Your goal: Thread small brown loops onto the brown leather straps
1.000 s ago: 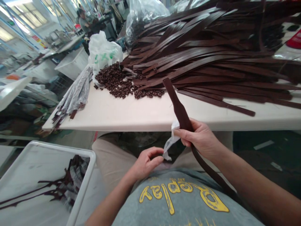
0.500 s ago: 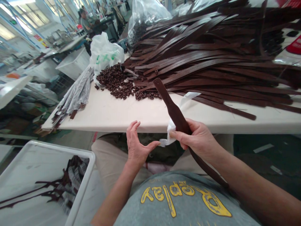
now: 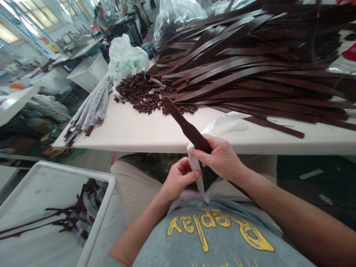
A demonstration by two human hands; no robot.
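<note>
A dark brown strap [image 3: 186, 128] with a widened part slants up and left from my right hand [image 3: 222, 157], which is closed round it. The strap's lower end runs down behind my right forearm. Between thumb and fingers, my right hand also pinches a thin white strip [image 3: 197, 163], whose other part trails over the table edge behind the strap. My left hand [image 3: 180, 178] is closed on the same white strip just below, and the strip's end hangs near my shirt.
On the white table [image 3: 139, 135] lie a large heap of brown straps [image 3: 236, 70], a pile of small brown loops [image 3: 139, 92], a white plastic bag [image 3: 125, 59] and wrapped straps [image 3: 91, 102]. A white bin [image 3: 111, 185] with strap bundles stands at lower left. A person sits far back.
My left hand has moved right and closed on the white strip. My right hand and the strap have shifted left, and the strip now hangs down towards my shirt.
</note>
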